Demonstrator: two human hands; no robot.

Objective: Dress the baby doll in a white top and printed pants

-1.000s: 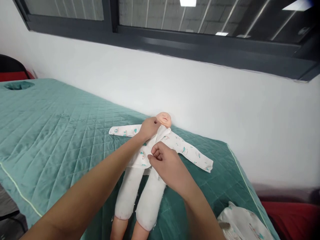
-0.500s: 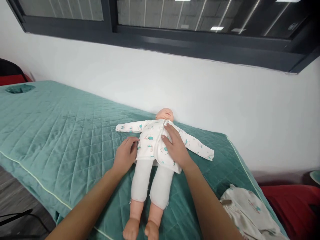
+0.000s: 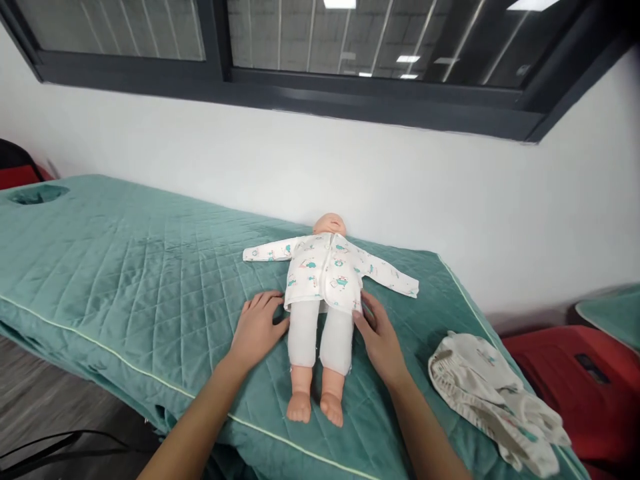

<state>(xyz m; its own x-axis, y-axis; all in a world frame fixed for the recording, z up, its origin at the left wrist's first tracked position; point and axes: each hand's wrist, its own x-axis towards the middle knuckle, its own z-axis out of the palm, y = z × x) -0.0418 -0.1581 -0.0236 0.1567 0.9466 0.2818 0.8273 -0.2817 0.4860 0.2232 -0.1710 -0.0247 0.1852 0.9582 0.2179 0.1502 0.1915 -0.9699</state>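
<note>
A baby doll [image 3: 330, 224] lies on its back, head toward the wall. It has white cloth legs [image 3: 303, 337] and bare plastic feet. A white baby jacket [image 3: 320, 270] with teal and pink prints covers its torso, both sleeves spread sideways and the front panels overlapping. At the jacket's lower left corner, my left hand [image 3: 257, 328] rests with thumb and fingers apart. My right hand [image 3: 383, 337] is at the lower right corner, its thumb at the hem and its fingers beside the jacket's edge, with a gap between them.
Green quilted cover [image 3: 150, 267] spreads over the bed, which has a face hole [image 3: 39, 194] at far left. Crumpled printed baby pants [image 3: 493, 393] lie near the right edge. Beyond stands a red chair [image 3: 575, 387]. The wall [image 3: 450, 180] and window frame [image 3: 380, 97] rise behind.
My right hand has come off the jacket's front, down to its lower corner. My left hand has shifted slightly toward the hem. The right front panel now lies straighter. The view has shifted too.
</note>
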